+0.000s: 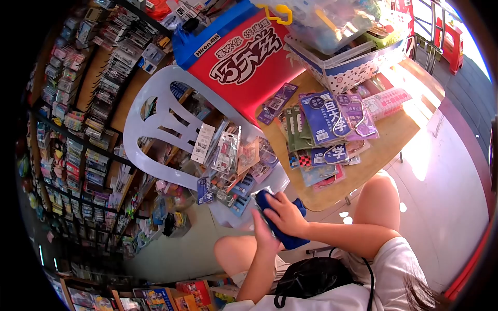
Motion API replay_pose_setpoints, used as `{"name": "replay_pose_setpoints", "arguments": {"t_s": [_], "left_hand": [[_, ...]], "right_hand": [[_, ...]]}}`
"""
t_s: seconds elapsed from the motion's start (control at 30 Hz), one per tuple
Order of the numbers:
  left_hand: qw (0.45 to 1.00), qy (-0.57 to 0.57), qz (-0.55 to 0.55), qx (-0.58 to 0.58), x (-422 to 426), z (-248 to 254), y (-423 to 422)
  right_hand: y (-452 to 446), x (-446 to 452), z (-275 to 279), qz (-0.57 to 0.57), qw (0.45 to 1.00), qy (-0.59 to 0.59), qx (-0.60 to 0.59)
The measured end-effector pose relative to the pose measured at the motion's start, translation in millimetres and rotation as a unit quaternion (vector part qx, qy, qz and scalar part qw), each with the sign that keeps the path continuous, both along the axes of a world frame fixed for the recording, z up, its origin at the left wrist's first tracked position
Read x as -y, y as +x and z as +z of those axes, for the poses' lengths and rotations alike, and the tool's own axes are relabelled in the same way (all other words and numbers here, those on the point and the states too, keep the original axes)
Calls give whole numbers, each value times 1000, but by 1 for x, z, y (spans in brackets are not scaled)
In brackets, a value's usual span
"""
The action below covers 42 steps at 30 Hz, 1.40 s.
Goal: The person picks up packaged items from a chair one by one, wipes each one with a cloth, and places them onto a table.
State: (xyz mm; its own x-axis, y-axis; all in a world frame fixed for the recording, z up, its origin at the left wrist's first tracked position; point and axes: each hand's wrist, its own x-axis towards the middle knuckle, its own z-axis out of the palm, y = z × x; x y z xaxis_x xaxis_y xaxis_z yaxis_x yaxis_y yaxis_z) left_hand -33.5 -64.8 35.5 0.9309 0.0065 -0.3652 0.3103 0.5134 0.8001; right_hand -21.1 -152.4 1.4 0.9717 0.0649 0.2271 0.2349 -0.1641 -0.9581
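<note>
My right hand [288, 214] presses a dark blue cloth [294, 240] with its fingers bent over it. Under and beside the cloth, my left hand [263, 232] grips a flat packet in clear plastic [255, 196]; only its edge shows and its contents are hidden. Both hands are close together over my lap, off the table's near corner. Just beyond them, a pile of packaged goods [228, 153] lies on the seat of a pale plastic chair [136, 124].
On the wooden table [311, 196] lie several flat packets [322, 116] and a spotted basket [342, 78] heaped with bags. A red and blue box [236, 65] stands behind the chair. Stocked shelves [96, 124] line the left. A black bag [314, 274] rests on my lap.
</note>
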Motion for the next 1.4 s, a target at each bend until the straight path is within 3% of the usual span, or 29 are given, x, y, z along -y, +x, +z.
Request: {"name": "replay_pose_setpoints", "arguments": {"t_s": [0.1,0.2,0.33,0.43,0.53,0.67,0.8,1.0,1.03,1.17,1.27,1.4], "left_hand": [[994,-68,-47,70,-23,-11,21],[991,-96,-73,48,-15,-9,13],[997,-5,-66,-42,-25,-25,2],[995,-50,-79,-34,-26,-30,-8],[990,-100,-96,-8,-35,-28,-12],[987,-91,-81,109,-27,11,-3],[981,-149,-78,96,-37,35,22],[980,-79,-159,88,27,97,76],[984,-15,-158,83,45,105,87],[964,37,-222,140,111,109,137],[922,250,-202,214,131,91,175],[835,441,-75,321,103,67,196]], "right_hand": [[-12,-4,-2,49,983,-56,170],[-5,-3,-4,-6,985,-82,153],[2,3,5,-89,993,-50,57],[22,-1,-18,-148,988,-1,34],[31,-9,-33,-115,980,152,-47],[25,-10,-49,-77,988,66,-112],[17,-10,-38,-51,986,-46,-150],[19,-7,-34,-31,992,-8,-120],[18,-4,-31,-31,993,-6,-111],[20,-5,-40,-30,996,-16,-80],[25,-8,-56,-39,998,-5,-49],[28,-13,-60,-88,995,51,-15]]}}
